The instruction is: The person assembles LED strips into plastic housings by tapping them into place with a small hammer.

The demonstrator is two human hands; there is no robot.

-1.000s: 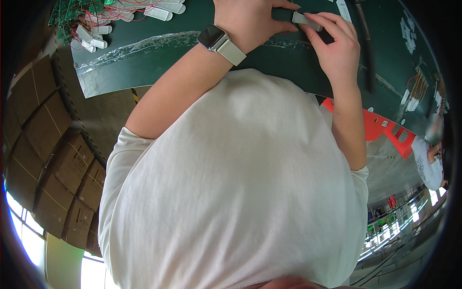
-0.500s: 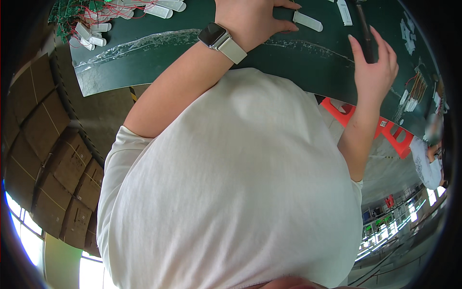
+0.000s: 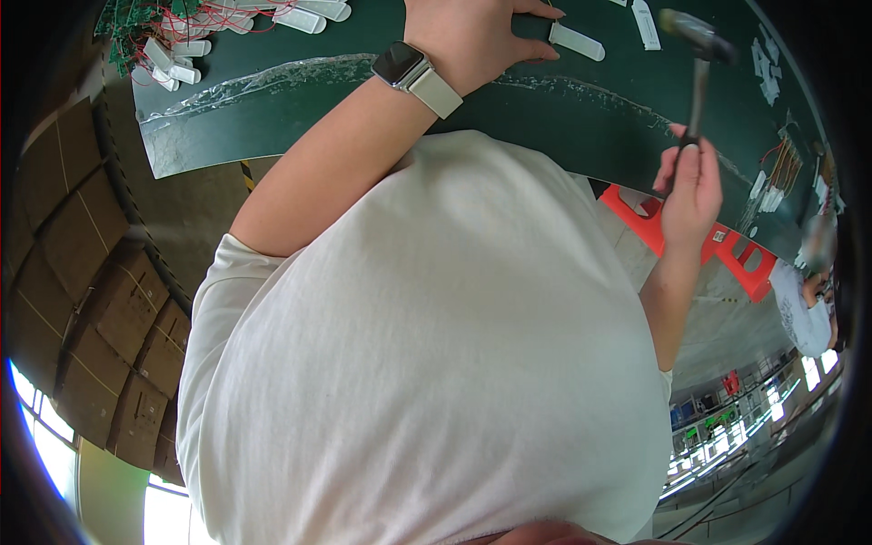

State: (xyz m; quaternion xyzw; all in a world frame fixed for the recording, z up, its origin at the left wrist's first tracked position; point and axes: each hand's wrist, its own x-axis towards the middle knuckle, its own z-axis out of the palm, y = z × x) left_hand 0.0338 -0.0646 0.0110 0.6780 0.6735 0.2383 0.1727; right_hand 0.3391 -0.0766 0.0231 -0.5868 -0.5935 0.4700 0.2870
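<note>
A hammer (image 3: 700, 86) with a dark metal head is held up over the right part of the table, and my right hand (image 3: 692, 186) is closed round its handle. My left hand (image 3: 468, 32), with a watch (image 3: 401, 65) on its wrist, lies at the table's upper middle. Its thumb and one finger are spread apart with nothing seen between them; the other fingertips lie past the upper edge. Just right of those two tips rests a white, round-ended plastic piece (image 3: 578, 42). Another white piece (image 3: 646, 24) lies between it and the hammer head.
Many white pieces with red wires (image 3: 304, 16) and green circuit boards (image 3: 123, 36) crowd the table's far left. Wired parts (image 3: 774, 186) and white scraps (image 3: 767, 68) lie on the right. Red stools (image 3: 640, 213) stand below the table (image 3: 272, 127); cardboard boxes (image 3: 86, 218) are stacked left.
My right hand, open around the hammer's handle before, has closed on it. The hammer is raised and drawn nearer to me. My left hand has hardly moved.
</note>
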